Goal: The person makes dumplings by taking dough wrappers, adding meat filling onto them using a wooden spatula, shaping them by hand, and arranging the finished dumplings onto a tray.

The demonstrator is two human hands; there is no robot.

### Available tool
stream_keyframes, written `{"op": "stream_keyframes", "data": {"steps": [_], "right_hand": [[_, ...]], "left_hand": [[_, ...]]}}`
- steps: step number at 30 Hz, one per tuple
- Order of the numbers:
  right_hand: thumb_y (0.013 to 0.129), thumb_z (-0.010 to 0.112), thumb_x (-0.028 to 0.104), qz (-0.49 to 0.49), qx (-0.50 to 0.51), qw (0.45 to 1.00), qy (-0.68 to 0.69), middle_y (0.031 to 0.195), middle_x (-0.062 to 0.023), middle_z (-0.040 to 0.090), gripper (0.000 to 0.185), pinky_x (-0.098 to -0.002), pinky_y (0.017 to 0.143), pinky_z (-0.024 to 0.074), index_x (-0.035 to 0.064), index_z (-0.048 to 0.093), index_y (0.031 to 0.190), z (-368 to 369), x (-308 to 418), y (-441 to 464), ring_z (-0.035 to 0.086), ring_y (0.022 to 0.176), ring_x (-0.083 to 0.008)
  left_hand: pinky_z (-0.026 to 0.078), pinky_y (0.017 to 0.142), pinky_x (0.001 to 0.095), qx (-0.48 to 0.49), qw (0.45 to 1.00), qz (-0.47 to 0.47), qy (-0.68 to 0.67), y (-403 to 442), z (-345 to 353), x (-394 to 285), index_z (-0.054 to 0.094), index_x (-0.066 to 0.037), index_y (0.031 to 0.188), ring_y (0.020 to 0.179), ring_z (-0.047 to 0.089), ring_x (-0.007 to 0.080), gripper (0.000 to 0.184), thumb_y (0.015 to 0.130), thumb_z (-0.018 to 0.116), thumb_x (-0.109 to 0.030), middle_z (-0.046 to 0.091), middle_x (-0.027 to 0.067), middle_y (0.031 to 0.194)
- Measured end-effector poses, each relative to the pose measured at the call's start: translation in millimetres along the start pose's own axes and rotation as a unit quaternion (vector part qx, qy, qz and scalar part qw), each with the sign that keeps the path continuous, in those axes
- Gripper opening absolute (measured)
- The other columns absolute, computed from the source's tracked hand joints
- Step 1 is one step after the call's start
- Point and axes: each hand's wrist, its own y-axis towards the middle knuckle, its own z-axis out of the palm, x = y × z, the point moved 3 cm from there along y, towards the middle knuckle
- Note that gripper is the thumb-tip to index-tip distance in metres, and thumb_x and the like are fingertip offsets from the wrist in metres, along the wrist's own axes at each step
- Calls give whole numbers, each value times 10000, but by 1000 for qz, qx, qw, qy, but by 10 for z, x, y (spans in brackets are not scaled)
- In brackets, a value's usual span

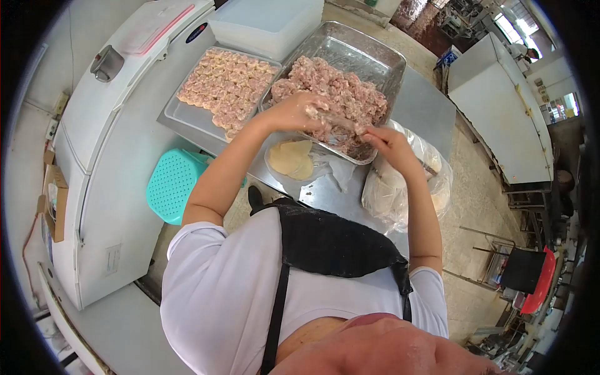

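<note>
Nearest the lens, at six o'clock: your own head (400, 353), then white shirt (225, 294) and black apron (331, 240). Minced meat (331, 84) at twelve, heaped in a metal pan (357, 45). Left hand (299, 112) over the pan's near side, meat-smeared, fingers part bent; cannot tell whether it has hold of anything. Right hand (392, 145), toward two, fingers curled tight on a slim pale implement (342, 122), kind unclear, reaching toward your left.

Risks, as judged: an overfull scoop could shed meat over the near rim onto the round sheets (290, 158), at the pan's seven. Those lie near the table (431, 100) edge; a dragging forearm might pull them off. Your right forearm, above the plastic-wrapped bundle (382, 194) at three, could snag film.

Count: one pan; one meat heap; one tray (192, 117) at eleven, its pieces (231, 81) too packed to number; one sheet pile, layers uncounted; one bundle; one turquoise stool (172, 184) at nine; one metal cup (107, 64) at ten.
</note>
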Motion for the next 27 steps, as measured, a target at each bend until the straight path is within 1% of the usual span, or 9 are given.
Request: {"op": "stream_keyframes", "data": {"steps": [2, 5, 9, 11, 12, 14, 17, 20, 27], "right_hand": [[899, 621, 205, 29, -54, 989, -136, 839, -137, 624, 227, -364, 688, 488, 60, 666, 1067, -76, 85, -6, 622, 784, -303], [900, 613, 196, -31, -140, 979, -143, 823, -134, 607, 217, -380, 663, 487, 85, 661, 1081, 78, 367, -29, 606, 756, -321], [925, 562, 286, 94, -1, 961, -260, 889, -168, 640, 266, -417, 704, 495, 121, 651, 1113, 344, -377, 105, 619, 828, -367], [932, 541, 316, 126, 16, 971, -203, 911, -192, 660, 305, -436, 733, 496, 98, 658, 1108, 169, -521, 41, 623, 887, -378], [929, 543, 321, 113, 3, 976, -189, 944, -196, 660, 308, -425, 749, 496, 94, 664, 1098, 55, -493, 0, 625, 902, -371], [921, 570, 292, 106, -43, 988, -104, 990, -206, 659, 303, -387, 789, 497, 47, 676, 1067, -149, -271, -127, 632, 916, -356], [913, 593, 280, 111, -47, 989, 89, 1003, -200, 659, 316, -366, 783, 495, 21, 661, 1081, -200, 56, -202, 637, 894, -340], [912, 599, 282, 38, -9, 994, 104, 987, -183, 660, 306, -360, 770, 493, 30, 662, 1074, 89, 386, -137, 637, 852, -320], [900, 604, 281, 3, -115, 977, -182, 825, -123, 618, 246, -396, 627, 489, 95, 655, 1051, -64, 853, -101, 617, 723, -337]], "left_hand": [[493, 810, 324, -3, 978, -178, -111, 36, 140, 389, 622, -39, 1141, 939, 615, 173, 472, 753, 751, -276, 672, 86, 1028], [487, 786, 320, -35, 970, -180, -160, 93, 189, 447, 631, -44, 1130, 856, 625, 178, 465, 755, 752, -291, 680, 78, 984], [491, 782, 329, -9, 985, -160, -55, 129, 229, 402, 596, -51, 1201, 868, 623, 178, 536, 761, 758, -311, 677, 83, 1015], [486, 837, 353, -44, 944, -290, -153, 1, 51, 75, 539, -61, 1274, 931, 634, 226, 609, 767, 759, -317, 676, 104, 1069], [486, 837, 353, -43, 945, -288, -151, -5, 21, 109, 539, -61, 1274, 931, 634, 226, 609, 767, 759, -317, 676, 104, 1069], [500, 825, 362, -128, 991, 29, 11, 12, -53, -4, 454, -101, 1365, 897, 648, 261, 736, 751, 758, -369, 579, 125, 1260], [485, 881, 381, -115, 990, 78, -1, 34, -137, -223, 537, -85, 1283, 989, 635, 270, 652, 741, 765, -367, 615, 135, 1200], [467, 932, 389, 31, 995, -49, -82, 66, -169, -366, 609, -67, 1176, 1068, 613, 278, 563, 728, 778, -364, 639, 149, 1156], [464, 909, 375, -16, 999, -41, -21, 10, -182, 28, 575, -6, 1190, 1041, 612, 284, 624, 695, 809, -306, 627, 184, 1151]]}}
